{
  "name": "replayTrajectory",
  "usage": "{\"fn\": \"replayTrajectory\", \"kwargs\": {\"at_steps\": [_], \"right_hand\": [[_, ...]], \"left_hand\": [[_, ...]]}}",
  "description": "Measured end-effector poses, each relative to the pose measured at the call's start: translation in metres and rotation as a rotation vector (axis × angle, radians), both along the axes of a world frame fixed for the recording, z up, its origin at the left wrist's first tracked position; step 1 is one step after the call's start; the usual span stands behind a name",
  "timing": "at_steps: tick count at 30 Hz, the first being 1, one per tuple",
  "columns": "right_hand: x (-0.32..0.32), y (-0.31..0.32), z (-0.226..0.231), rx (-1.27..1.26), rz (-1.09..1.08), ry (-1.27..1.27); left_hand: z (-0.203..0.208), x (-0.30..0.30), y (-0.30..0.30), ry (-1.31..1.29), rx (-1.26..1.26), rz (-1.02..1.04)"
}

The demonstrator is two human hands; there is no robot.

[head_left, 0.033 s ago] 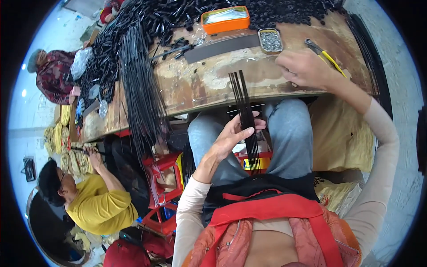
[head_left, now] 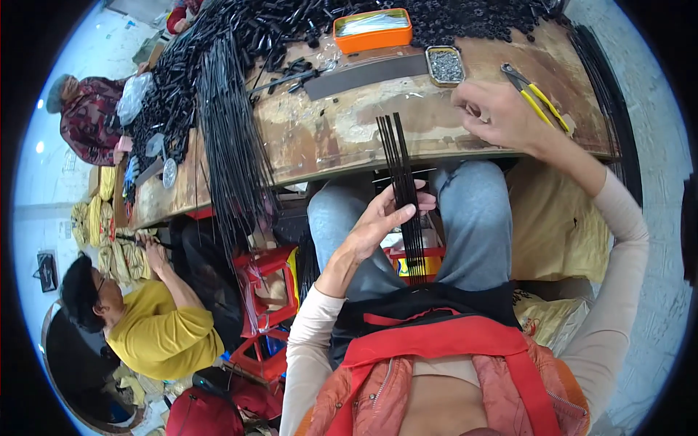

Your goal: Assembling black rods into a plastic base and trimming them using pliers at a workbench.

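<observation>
My left hand (head_left: 374, 221) is over my lap and grips a small bundle of thin black rods (head_left: 402, 163). The rods stand nearly upright, with their tops fanned out above the edge of the worn wooden workbench (head_left: 327, 138). My right hand (head_left: 498, 112) rests on the bench top with its fingers curled down at the surface. Whether it pinches anything is too small to tell. It lies just left of yellow-handled pliers (head_left: 536, 100) and below a small metal tin of tiny grey parts (head_left: 445, 65).
An orange tin (head_left: 372, 29), a dark flat strip (head_left: 363, 76) and a heap of black parts (head_left: 472, 18) lie further back. Long black rods (head_left: 233, 152) hang over the bench's left edge. A red stool (head_left: 265, 280) stands below. One person in yellow (head_left: 153, 327) and another in a patterned top (head_left: 87, 120) work at the left.
</observation>
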State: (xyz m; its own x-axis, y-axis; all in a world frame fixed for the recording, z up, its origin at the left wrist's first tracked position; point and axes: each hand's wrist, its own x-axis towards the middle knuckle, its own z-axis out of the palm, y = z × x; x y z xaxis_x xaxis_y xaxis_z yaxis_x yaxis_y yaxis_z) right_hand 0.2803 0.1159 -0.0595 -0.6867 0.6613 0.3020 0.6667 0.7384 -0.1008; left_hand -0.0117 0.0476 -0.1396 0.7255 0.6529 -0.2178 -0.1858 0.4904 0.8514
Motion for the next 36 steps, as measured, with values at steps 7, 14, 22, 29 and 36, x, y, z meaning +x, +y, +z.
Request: {"fn": "replayTrajectory", "kwargs": {"at_steps": [7,14,22,29,36], "right_hand": [[-0.073,-0.024,0.014,-1.152,0.158,1.146],[-0.108,-0.111,0.087,-1.144,0.396,1.023],[-0.086,-0.133,0.048,-0.834,-0.03,0.916],[-0.095,-0.159,0.029,-0.249,-0.051,0.435],[-0.095,-0.156,0.015,-0.219,-0.036,0.342]], "left_hand": [[0.011,-0.002,-0.025,-0.1,-0.005,-0.005],[0.028,-0.011,-0.043,0.032,0.074,0.232],[0.045,-0.022,-0.085,0.037,0.002,0.256],[0.05,-0.021,-0.091,0.014,-0.018,0.267],[0.045,-0.023,-0.089,-0.014,-0.058,0.28]]}}
